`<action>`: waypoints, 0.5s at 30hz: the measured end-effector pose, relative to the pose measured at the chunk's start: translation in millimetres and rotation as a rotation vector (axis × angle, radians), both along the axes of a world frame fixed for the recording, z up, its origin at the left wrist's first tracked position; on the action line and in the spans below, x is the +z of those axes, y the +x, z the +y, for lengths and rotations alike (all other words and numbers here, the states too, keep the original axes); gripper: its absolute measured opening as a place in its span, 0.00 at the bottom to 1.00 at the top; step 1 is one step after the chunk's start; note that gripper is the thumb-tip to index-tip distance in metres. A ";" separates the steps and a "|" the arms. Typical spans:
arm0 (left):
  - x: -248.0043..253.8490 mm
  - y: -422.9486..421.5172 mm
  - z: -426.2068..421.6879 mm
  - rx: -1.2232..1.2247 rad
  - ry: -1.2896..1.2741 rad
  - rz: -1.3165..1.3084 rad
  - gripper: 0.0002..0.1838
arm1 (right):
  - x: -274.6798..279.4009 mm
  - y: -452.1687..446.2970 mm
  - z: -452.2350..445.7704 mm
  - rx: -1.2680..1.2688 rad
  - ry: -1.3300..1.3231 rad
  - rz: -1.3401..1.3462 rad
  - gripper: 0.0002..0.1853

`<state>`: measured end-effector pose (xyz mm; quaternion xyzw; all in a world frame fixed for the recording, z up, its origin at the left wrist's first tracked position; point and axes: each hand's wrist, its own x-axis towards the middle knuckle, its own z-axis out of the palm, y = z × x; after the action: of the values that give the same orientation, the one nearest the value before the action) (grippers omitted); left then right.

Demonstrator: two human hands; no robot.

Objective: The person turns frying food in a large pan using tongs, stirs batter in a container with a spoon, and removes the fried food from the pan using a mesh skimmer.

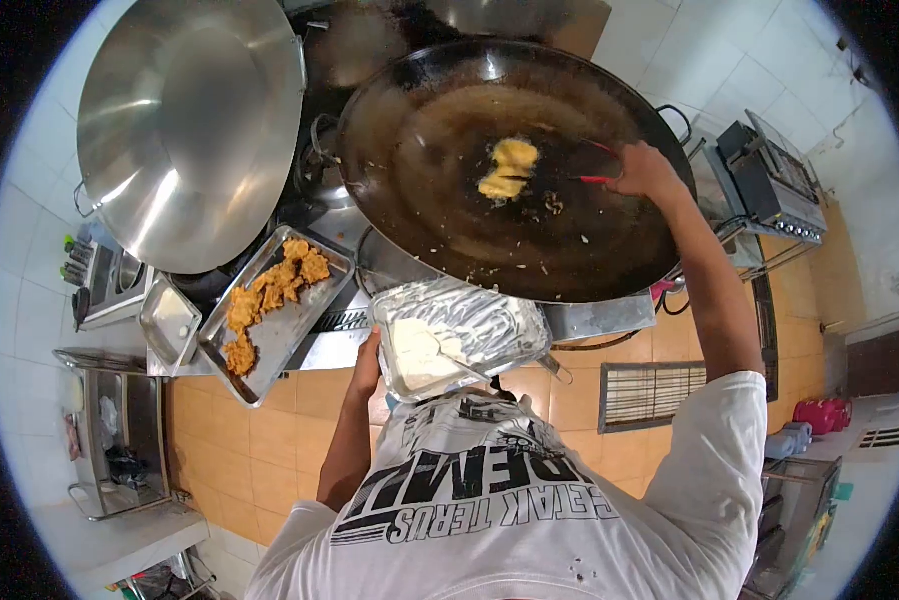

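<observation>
My right hand (pixel 645 170) is closed around red-handled tongs (pixel 594 179) over a large dark wok (pixel 429 215). The tongs' dark tips reach to two yellow battered pieces (pixel 510 166) frying in the oil; whether they grip a piece I cannot tell. Small crumbs float nearby. My left hand (pixel 366 365) holds the left edge of a metal tray (pixel 544 335) smeared with pale batter (pixel 424 352), close to my body. A metal utensil lies across the tray's right side.
Left of the wok are a big steel wok (pixel 194 130), a tray (pixel 259 385) with golden fried pieces (pixel 269 290), and a small tray (pixel 169 322) with white contents. A wheeled steel cart (pixel 119 430) stands lower left. An oven (pixel 769 180) stands at right, near a floor grate (pixel 649 393).
</observation>
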<state>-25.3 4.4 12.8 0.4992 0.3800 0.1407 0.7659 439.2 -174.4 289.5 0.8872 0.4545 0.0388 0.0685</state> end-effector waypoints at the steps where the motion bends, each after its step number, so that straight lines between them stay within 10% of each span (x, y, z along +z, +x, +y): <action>1: 0.2 2.3 1.6 -0.005 -0.007 -0.017 0.31 | 4.0 -6.2 3.4 0.001 -0.018 -0.007 0.33; 15: -28.2 -2.5 4.2 0.031 0.064 0.013 0.31 | -10.5 -22.3 31.3 -0.320 -0.192 0.579 0.22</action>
<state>-27.8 8.6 -15.4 0.5182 0.3883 0.1614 0.7447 416.9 -143.1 279.0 0.9111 0.3116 -0.2686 0.0251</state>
